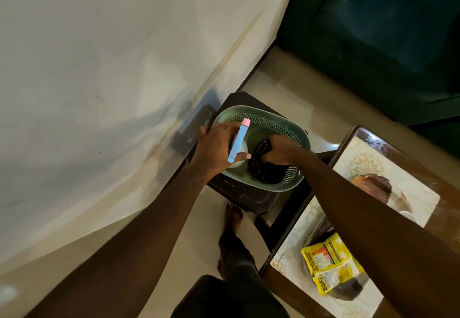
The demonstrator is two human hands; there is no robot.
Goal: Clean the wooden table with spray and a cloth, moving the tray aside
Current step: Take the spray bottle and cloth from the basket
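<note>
Inside basket (275,124) | left hand (216,151): one spray bottle (238,141) | right hand (282,150): one cloth (261,169)

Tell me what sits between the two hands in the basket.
Head view: a blue pink-capped tube and a white container, both in the left hand; right hand grips a dark cloth.

Most of spray bottle (237,141) behind left hand (216,148), wooden table (423,168) cut by right edge

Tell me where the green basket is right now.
In the head view, the green basket sits mid-frame on a dark stool beside the white wall, left of the wooden table.
</note>
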